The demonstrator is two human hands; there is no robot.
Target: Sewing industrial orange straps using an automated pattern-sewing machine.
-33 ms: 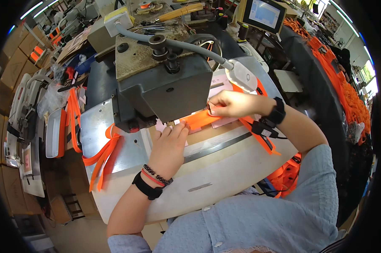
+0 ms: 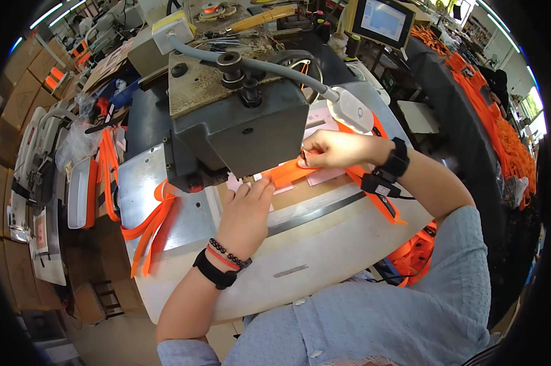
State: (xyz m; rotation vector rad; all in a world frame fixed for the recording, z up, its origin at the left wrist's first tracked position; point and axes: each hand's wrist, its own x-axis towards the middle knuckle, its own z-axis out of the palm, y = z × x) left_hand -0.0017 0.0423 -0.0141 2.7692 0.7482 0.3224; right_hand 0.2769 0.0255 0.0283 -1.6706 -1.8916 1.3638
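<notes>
2 bare hands observed. Left hand [image 2: 242, 216]: palm down, fingers [image 2: 265, 190] extended forward; left forearm [image 2: 189, 305] angled up and inward. Right hand [image 2: 339, 149]: thumb and fingertips pinched together, right forearm [image 2: 437, 189] reaching inward, elbow bent.

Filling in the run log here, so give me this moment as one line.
left hand: touching orange strap | right hand: curled at strap, farther right | loose orange strips: left of machine head
</notes>
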